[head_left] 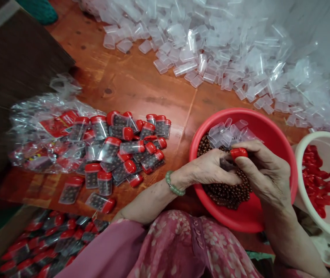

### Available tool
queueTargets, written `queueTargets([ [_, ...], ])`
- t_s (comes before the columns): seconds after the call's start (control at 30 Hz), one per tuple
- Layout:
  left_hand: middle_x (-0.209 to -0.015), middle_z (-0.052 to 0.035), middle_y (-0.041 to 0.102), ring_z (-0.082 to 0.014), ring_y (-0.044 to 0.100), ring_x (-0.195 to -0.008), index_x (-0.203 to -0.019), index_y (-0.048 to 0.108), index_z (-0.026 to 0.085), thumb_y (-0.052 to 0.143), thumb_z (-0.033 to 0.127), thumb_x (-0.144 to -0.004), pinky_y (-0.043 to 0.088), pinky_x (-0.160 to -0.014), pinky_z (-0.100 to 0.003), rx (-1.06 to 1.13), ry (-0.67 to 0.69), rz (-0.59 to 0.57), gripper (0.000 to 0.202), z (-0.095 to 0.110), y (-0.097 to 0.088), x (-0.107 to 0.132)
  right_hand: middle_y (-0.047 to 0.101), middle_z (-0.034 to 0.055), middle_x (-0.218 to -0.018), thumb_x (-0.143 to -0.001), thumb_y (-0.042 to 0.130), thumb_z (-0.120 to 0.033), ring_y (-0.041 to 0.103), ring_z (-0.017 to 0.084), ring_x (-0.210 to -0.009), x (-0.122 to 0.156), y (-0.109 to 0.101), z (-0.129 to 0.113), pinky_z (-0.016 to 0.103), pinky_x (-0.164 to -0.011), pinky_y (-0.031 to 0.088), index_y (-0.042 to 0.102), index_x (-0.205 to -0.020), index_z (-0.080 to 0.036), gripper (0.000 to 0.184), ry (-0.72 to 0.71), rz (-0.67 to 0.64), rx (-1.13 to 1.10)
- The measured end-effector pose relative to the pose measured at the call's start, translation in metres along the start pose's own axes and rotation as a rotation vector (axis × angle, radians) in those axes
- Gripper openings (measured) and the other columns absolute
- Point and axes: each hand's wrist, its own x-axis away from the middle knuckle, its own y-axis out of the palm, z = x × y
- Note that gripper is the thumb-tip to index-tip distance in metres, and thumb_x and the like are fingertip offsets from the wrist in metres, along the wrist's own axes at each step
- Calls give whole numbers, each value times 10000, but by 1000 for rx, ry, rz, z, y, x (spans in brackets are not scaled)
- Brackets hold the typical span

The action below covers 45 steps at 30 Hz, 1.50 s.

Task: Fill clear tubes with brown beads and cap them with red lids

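Over a red basin [242, 224], both hands meet at one small clear plastic container. My left hand [211, 168], with a green bead bracelet [174, 184] at the wrist, is closed round the clear body, which is mostly hidden by the fingers. Between the thumb and fingers of my right hand [265, 170] is a red cap [238, 153], at the container's top end. I cannot tell whether the cap is fully seated. Below the hands lie many brown round beads [225, 195] in the basin, and several clear empty containers [225, 133] rest on them.
A large heap of clear containers [194, 50] covers the far floor. Filled red-capped containers [118, 154] lie at left beside a clear plastic bag [34, 116]. More filled ones [49, 243] are piled at lower left. A white bucket [301, 185] with red caps [315, 177] stands at right.
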Motion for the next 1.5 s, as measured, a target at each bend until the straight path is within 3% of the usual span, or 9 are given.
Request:
queueTargets([
  [0.17, -606, 71, 434, -61, 381, -590, -631, 510, 155, 781, 275, -675, 317, -588, -245, -18, -28, 55, 299, -1, -1, 0, 727, 25, -900, -937, 672, -257, 660, 181, -797, -2, -4, 1, 334, -730, 542, 735, -1086, -268, 162, -88, -59, 88],
  [0.33, -625, 68, 488, -67, 427, -608, -687, 596, 137, 773, 293, -685, 366, -627, -248, 2, -29, 14, 235, 0, -2, 0, 739, 23, -938, -932, 670, -187, 654, 171, -823, -6, -12, -6, 318, -761, 536, 718, -1104, -266, 196, -179, -155, 172],
  [0.6, -592, 72, 445, -67, 394, -585, -620, 567, 150, 755, 333, -677, 359, -590, -240, -159, -56, 31, 269, 1, -1, 0, 711, 58, -972, -963, 619, -186, 673, 193, -868, -8, -18, -23, 320, -758, 542, 692, -1092, -246, 160, -202, -288, 304],
  [0.77, -569, 55, 440, -79, 406, -555, -579, 534, 163, 650, 281, -665, 331, -526, -236, -291, -46, 48, 186, -6, -2, -2, 690, 55, -957, -983, 592, -203, 646, 193, -839, -3, -16, -28, 335, -759, 517, 675, -1112, -235, 157, -220, -304, 460],
  [0.9, -585, 50, 450, -86, 405, -563, -600, 554, 164, 644, 292, -667, 323, -516, -239, -283, -72, 35, 170, -4, -2, -1, 679, 59, -938, -965, 611, -167, 636, 184, -830, -2, -14, -23, 324, -752, 511, 678, -1126, -215, 181, -227, -271, 412],
  [1.07, -646, 62, 486, -81, 436, -625, -702, 599, 153, 722, 286, -694, 386, -617, -232, -212, -43, 11, 182, -3, -1, -1, 645, 41, -886, -956, 633, -170, 623, 146, -762, -4, -18, -17, 273, -665, 500, 697, -1131, -222, 194, -177, -270, 282],
  [1.17, -756, 43, 564, -102, 499, -722, -775, 596, 154, 756, 233, -670, 429, -711, -245, -201, 2, 62, 207, -8, -2, -5, 617, 35, -833, -949, 644, -175, 589, 136, -703, -3, -20, -18, 267, -626, 484, 706, -1125, -200, 189, -228, -283, 342],
  [1.27, -769, 42, 550, -110, 502, -739, -800, 552, 159, 747, 165, -641, 442, -747, -263, -208, -18, 121, 252, -12, -2, -9, 622, 44, -827, -950, 635, -179, 582, 147, -703, -4, -21, -16, 278, -617, 477, 713, -1115, -184, 183, -252, -262, 413],
  [1.5, -975, -34, 648, -192, 595, -943, -1005, 634, 138, 804, 202, -665, 460, -919, -344, -165, -2, 42, 385, -10, -2, -11, 633, 12, -767, -954, 630, -155, 563, 103, -644, -12, -24, -1, 224, -590, 458, 736, -956, -169, 107, -273, -278, 224],
])
